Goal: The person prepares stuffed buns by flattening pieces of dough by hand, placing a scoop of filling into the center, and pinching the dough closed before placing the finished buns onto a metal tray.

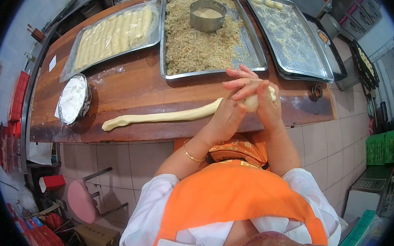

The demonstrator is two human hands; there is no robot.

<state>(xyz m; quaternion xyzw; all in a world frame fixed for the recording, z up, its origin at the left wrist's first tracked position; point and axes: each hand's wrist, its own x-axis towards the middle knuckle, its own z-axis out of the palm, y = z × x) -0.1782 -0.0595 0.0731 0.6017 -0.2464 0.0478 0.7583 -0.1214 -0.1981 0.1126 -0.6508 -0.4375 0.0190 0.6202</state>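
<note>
A pale dough ball [252, 103] is cupped between my two hands, above the table's near right edge. My left hand [229, 110] closes on it from the left, and my right hand [269, 105] wraps it from the right. The overlapping fingers hide most of the ball. Just left of my hands, a long dough rope [165, 116] lies on the wooden table [136, 83], its far end partly behind my left hand. Beyond my hands stands a metal tray of crumbly brown filling [197, 54], with a round metal container [207, 21] sitting in it.
At the back left, a tray holds dough ropes [116, 33] under clear plastic. A bowl of white flour [74, 98] stands near the left edge. The right-hand flour-dusted tray [294, 45] bears several small dough pieces [265, 2] at its far end. Metal ring cutters [316, 92] lie near the right edge.
</note>
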